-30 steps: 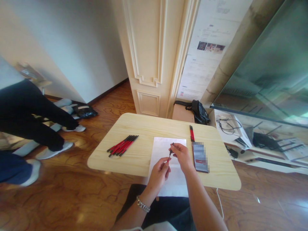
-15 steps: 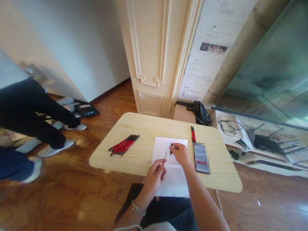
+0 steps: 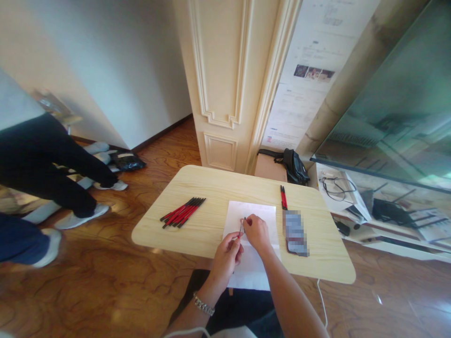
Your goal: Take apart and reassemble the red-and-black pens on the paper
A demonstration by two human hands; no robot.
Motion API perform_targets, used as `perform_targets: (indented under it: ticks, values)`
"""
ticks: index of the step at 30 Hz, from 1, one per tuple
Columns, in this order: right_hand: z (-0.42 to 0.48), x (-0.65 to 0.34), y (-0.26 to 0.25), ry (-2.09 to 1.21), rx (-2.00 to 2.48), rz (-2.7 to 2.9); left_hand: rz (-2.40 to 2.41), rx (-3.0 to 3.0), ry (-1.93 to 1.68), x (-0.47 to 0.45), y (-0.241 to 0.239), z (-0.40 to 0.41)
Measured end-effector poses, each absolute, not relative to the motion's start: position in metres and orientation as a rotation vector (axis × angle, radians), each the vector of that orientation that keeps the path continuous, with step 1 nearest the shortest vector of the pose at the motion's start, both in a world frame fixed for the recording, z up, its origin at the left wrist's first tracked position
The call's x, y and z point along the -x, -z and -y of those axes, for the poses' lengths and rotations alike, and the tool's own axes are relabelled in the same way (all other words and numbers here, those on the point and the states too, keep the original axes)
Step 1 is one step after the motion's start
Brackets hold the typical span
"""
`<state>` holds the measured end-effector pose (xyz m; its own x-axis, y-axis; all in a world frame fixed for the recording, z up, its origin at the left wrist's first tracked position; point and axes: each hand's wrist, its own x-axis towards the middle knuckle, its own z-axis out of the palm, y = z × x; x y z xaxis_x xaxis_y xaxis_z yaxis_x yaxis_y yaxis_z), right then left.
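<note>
My left hand (image 3: pixel 227 249) is closed on the lower end of a thin red pen (image 3: pixel 241 228), held upright over a white sheet of paper (image 3: pixel 259 211) on the light wooden table (image 3: pixel 211 188). My right hand (image 3: pixel 256 231) is closed too, its fingertips pinching the pen's upper tip. Both hands meet just above the sheet. Whatever else the right hand holds is hidden by its fingers. A bundle of several red and black pens (image 3: pixel 183 212) lies to the left of the sheet. Two more pens (image 3: pixel 282 197) lie to its right.
A flat dark object (image 3: pixel 296 232) lies right of the sheet. Other people's legs and shoes (image 3: pixel 70 188) stand on the wooden floor at the left. Behind the table are a cream panelled door, a black bag (image 3: pixel 294 166) and a low shelf with cables (image 3: pixel 352 192).
One second ago both hands held the pen together; they then pulled apart, the right hand taking off a small black piece. Now the right hand has come back down to the pen's tip.
</note>
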<state>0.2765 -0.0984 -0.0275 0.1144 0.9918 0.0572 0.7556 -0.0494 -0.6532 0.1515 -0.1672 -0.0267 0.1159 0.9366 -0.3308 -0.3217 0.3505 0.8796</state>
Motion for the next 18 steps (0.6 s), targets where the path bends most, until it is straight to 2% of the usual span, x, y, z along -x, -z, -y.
perform_targets:
  ticks: [8, 13, 18]
  values:
    - [0.122, -0.289, 0.010, -1.066, 1.471, 1.431, -1.033, -0.784, -1.046, -0.164, 0.027, 0.166]
    - [0.111, -0.301, 0.009, -1.016, 1.564, 1.334, -1.019, -0.849, -0.997, -0.167, 0.030, 0.171]
    - [0.096, -0.306, 0.014, -0.747, 1.854, 1.620, -1.036, -0.838, -1.007, -0.162, 0.031, 0.172]
